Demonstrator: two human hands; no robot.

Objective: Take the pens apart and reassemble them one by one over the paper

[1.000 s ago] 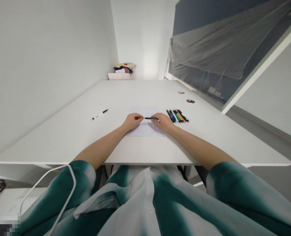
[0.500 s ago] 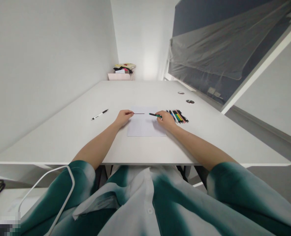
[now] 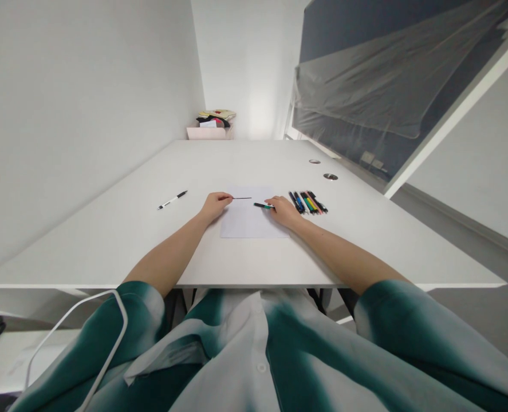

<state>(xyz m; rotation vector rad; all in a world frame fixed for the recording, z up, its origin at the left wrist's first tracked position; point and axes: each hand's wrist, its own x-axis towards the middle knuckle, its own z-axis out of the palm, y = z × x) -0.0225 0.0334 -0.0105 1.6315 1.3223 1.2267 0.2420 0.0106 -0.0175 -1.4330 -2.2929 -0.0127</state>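
My left hand pinches a thin dark pen refill that sticks out to the right over a white sheet of paper. My right hand grips a green pen barrel, its tip pointing left toward the refill. A gap separates the refill from the barrel. Both hands rest at the edges of the paper. Just right of my right hand lies a tight group of several coloured pens. Further left, a single black-and-white pen lies apart from my left hand.
The white table runs away from me between a wall and a dark panel under clear plastic. Two round grommets sit near its right side. A pale box with papers stands beyond the far end. A white cable hangs at lower left.
My hands have moved apart since the earliest frame, and the thin refill has come out of the green barrel. Since the middle frame, my right hand has shifted slightly left.
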